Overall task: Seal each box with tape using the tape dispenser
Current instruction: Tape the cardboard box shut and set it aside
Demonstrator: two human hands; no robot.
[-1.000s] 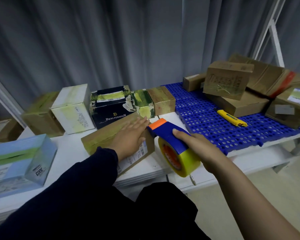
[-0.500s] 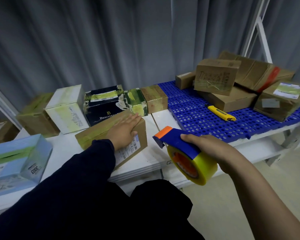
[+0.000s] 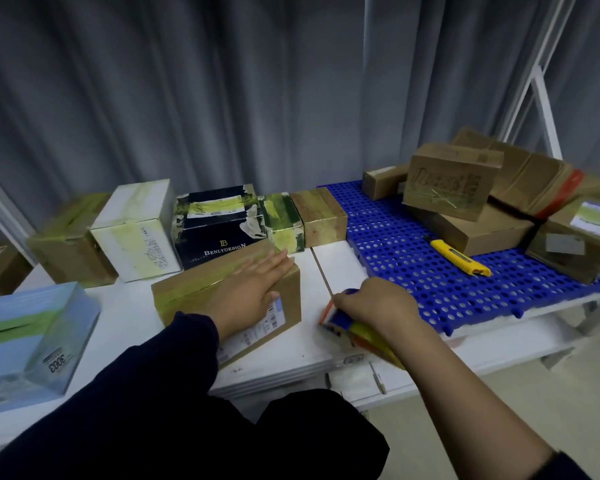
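Note:
A brown cardboard box [image 3: 194, 285] with yellowish tape along its top and a shipping label on its near side sits on the white table [image 3: 333, 261]. My left hand [image 3: 246, 292] lies flat on the box's top with straight fingers. To its right, my right hand [image 3: 378, 306] grips the blue and orange tape dispenser [image 3: 340, 322] with its yellow tape roll, low at the table surface near the front edge. My hand hides most of the dispenser.
Behind the box stand several taped boxes, among them a white box [image 3: 136, 230] and a dark Benlydesign box [image 3: 215, 233]. A light blue box [image 3: 32, 337] lies at the left. The blue perforated mat [image 3: 413, 271] holds several brown boxes and a yellow utility knife [image 3: 459, 257].
My right hand has brought the tape dispenser down from the air to the table beside the box. My left hand stays flat on the box.

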